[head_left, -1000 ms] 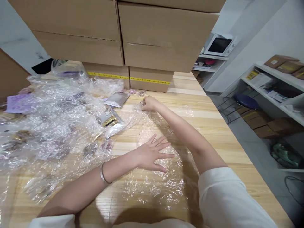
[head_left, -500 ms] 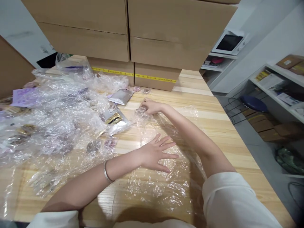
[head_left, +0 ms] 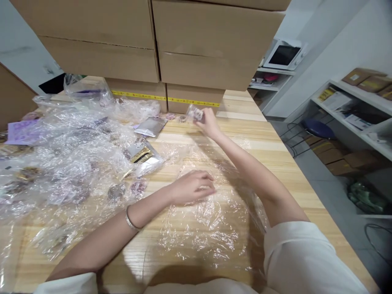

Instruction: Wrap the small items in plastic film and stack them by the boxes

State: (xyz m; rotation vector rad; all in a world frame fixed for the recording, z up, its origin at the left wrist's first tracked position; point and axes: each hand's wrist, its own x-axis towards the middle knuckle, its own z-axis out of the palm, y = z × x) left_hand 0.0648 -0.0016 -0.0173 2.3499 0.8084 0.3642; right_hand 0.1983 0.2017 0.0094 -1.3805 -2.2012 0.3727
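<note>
My right hand (head_left: 210,124) is closed on a small clear plastic packet (head_left: 194,113) with dark and pale bits inside, raised off the table near the boxes. My left hand (head_left: 190,188) hovers low over, or rests on, a thin clear plastic sheet (head_left: 211,237); which of these I cannot tell. Its fingers are loosely bent and apart from the thumb, with nothing visible in them. To its left are a silver pouch with a gold strip (head_left: 143,156) and a plain silver pouch (head_left: 151,126). A pinkish packet (head_left: 138,186) lies close to my left forearm.
A heap of crinkled clear plastic bags (head_left: 76,151) covers the table's left side, with a purple packet (head_left: 23,131) among them. Large cardboard boxes (head_left: 202,53) stand at the back, the lower ones with yellow tape. Shelves (head_left: 333,87) and a blue stool (head_left: 317,128) are at right.
My right hand has lifted from the table and moved away from me, the clear packet now showing in its fingers. My left hand's spread fingers have drawn in and bent.
</note>
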